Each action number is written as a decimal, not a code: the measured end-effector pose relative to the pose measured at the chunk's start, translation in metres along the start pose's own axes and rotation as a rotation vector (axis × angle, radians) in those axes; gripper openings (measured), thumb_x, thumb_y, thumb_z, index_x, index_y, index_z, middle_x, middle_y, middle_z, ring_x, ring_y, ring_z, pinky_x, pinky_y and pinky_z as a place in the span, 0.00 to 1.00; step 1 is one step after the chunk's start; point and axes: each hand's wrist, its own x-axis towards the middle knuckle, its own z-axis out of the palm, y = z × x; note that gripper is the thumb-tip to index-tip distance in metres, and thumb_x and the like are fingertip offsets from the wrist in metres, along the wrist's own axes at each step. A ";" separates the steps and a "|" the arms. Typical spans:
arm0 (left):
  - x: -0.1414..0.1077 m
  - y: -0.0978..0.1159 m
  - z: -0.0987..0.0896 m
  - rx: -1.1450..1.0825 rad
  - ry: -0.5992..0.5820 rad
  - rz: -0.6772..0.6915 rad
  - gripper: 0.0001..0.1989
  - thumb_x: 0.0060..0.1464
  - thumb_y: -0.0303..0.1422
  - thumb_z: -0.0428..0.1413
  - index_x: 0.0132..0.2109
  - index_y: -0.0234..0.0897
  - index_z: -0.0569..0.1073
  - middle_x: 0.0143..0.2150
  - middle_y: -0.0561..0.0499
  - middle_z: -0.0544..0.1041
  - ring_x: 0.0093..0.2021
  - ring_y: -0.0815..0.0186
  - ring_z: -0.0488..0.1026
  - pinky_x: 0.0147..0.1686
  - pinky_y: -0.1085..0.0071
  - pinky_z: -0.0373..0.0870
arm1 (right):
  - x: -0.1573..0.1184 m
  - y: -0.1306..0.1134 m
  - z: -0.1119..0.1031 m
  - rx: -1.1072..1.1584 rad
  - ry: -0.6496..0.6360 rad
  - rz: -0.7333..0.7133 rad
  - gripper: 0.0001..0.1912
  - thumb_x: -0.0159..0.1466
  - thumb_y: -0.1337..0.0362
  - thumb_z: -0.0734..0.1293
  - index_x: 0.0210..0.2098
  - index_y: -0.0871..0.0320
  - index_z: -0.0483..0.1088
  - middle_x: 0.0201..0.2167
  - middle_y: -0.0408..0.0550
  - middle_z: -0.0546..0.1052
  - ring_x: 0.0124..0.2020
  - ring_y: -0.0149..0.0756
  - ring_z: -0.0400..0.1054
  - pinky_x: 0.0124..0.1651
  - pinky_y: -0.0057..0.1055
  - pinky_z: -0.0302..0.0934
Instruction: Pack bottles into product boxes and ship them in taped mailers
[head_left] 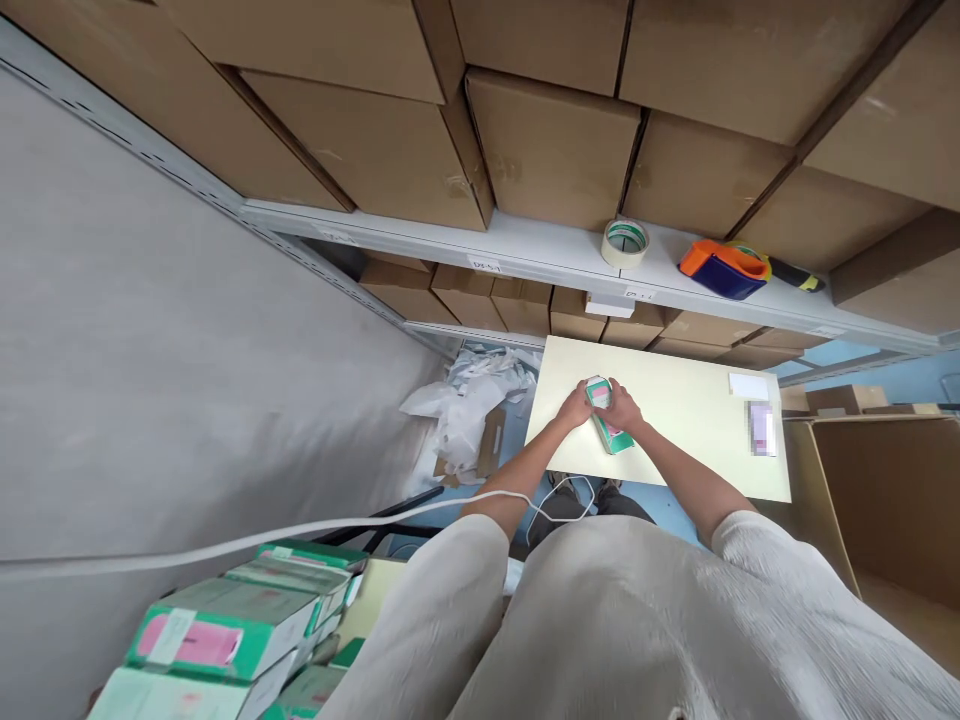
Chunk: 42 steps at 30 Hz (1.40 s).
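Note:
A small green, white and pink box (616,440) lies on the pale tabletop (690,420), tilted a little away from straight. My left hand (576,405) grips its left side near the far end. Across the box's upper part from the right comes my right hand (621,408), its fingers bent round it. Both hands are closed on this one box, and they cover much of its middle. Whether its far end is open I cannot tell.
Behind the table, a shelf bears brown cartons (555,150), a tape roll (625,243) and an orange-blue tape dispenser (724,268). Green boxes (217,630) are stacked at lower left, below a white cable (300,535). A large open carton (885,500) stands right; plastic scraps (469,410) lie left.

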 end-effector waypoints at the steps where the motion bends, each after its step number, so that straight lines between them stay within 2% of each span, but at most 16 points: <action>1: 0.001 0.000 0.000 -0.018 -0.010 -0.022 0.36 0.59 0.24 0.59 0.74 0.36 0.64 0.66 0.36 0.78 0.65 0.47 0.77 0.65 0.52 0.72 | 0.001 -0.007 0.003 -0.052 0.003 0.006 0.56 0.64 0.47 0.74 0.81 0.52 0.44 0.70 0.63 0.66 0.67 0.60 0.65 0.62 0.49 0.67; 6: 0.001 -0.007 -0.006 -0.030 -0.026 -0.046 0.36 0.60 0.22 0.56 0.74 0.37 0.64 0.69 0.37 0.76 0.67 0.49 0.75 0.67 0.55 0.70 | 0.007 -0.028 0.012 -0.215 0.019 0.071 0.62 0.64 0.50 0.74 0.82 0.51 0.32 0.67 0.64 0.65 0.67 0.62 0.62 0.62 0.52 0.63; 10: 0.002 -0.012 -0.009 0.013 -0.014 -0.112 0.39 0.61 0.23 0.55 0.77 0.34 0.59 0.74 0.34 0.69 0.73 0.50 0.69 0.73 0.55 0.64 | 0.006 -0.030 0.008 -0.212 0.017 0.092 0.62 0.62 0.55 0.74 0.82 0.53 0.32 0.65 0.64 0.66 0.66 0.61 0.62 0.61 0.49 0.63; 14: 0.005 -0.013 -0.014 0.015 0.076 -0.127 0.40 0.64 0.28 0.55 0.80 0.34 0.53 0.78 0.33 0.63 0.77 0.50 0.63 0.75 0.55 0.60 | -0.003 -0.029 -0.003 -0.131 0.076 -0.006 0.58 0.61 0.56 0.73 0.81 0.53 0.38 0.64 0.63 0.68 0.65 0.59 0.63 0.61 0.48 0.64; 18: 0.009 0.000 -0.027 -0.106 0.195 -0.083 0.39 0.69 0.33 0.53 0.81 0.39 0.48 0.74 0.35 0.70 0.71 0.50 0.72 0.71 0.52 0.65 | -0.007 -0.033 -0.019 0.012 0.154 -0.157 0.57 0.59 0.57 0.72 0.81 0.52 0.42 0.63 0.59 0.71 0.63 0.58 0.66 0.61 0.48 0.67; 23: 0.003 0.032 -0.045 -0.160 0.304 0.064 0.31 0.73 0.37 0.50 0.78 0.42 0.56 0.64 0.40 0.79 0.63 0.51 0.77 0.65 0.53 0.71 | -0.007 -0.041 -0.039 0.216 0.267 -0.306 0.54 0.57 0.58 0.71 0.79 0.52 0.47 0.69 0.57 0.68 0.66 0.56 0.67 0.66 0.51 0.67; 27: -0.011 0.051 -0.046 -0.156 0.299 0.217 0.26 0.73 0.38 0.50 0.74 0.42 0.62 0.66 0.41 0.77 0.65 0.52 0.75 0.65 0.55 0.72 | -0.013 -0.044 -0.043 0.318 0.309 -0.314 0.49 0.57 0.60 0.71 0.76 0.50 0.52 0.73 0.54 0.66 0.67 0.53 0.68 0.66 0.49 0.68; 31: -0.024 0.049 -0.036 -0.095 0.227 0.309 0.26 0.70 0.35 0.53 0.71 0.40 0.65 0.69 0.39 0.73 0.68 0.52 0.72 0.66 0.55 0.71 | -0.021 -0.036 -0.035 0.401 0.282 -0.262 0.44 0.57 0.59 0.71 0.71 0.51 0.56 0.68 0.54 0.71 0.61 0.51 0.72 0.62 0.49 0.71; 38: -0.032 0.042 -0.024 -0.015 0.227 0.278 0.25 0.68 0.29 0.51 0.70 0.40 0.66 0.69 0.38 0.72 0.69 0.53 0.70 0.66 0.56 0.70 | -0.031 -0.015 -0.023 0.466 0.248 -0.387 0.46 0.64 0.48 0.71 0.75 0.55 0.54 0.71 0.63 0.63 0.72 0.53 0.62 0.70 0.51 0.64; 42: -0.036 0.043 -0.028 -0.006 0.227 0.319 0.25 0.68 0.30 0.51 0.70 0.40 0.65 0.70 0.38 0.71 0.70 0.54 0.69 0.68 0.56 0.68 | -0.036 -0.007 -0.025 0.488 0.249 -0.414 0.40 0.70 0.45 0.65 0.75 0.51 0.53 0.73 0.61 0.62 0.71 0.49 0.63 0.68 0.50 0.66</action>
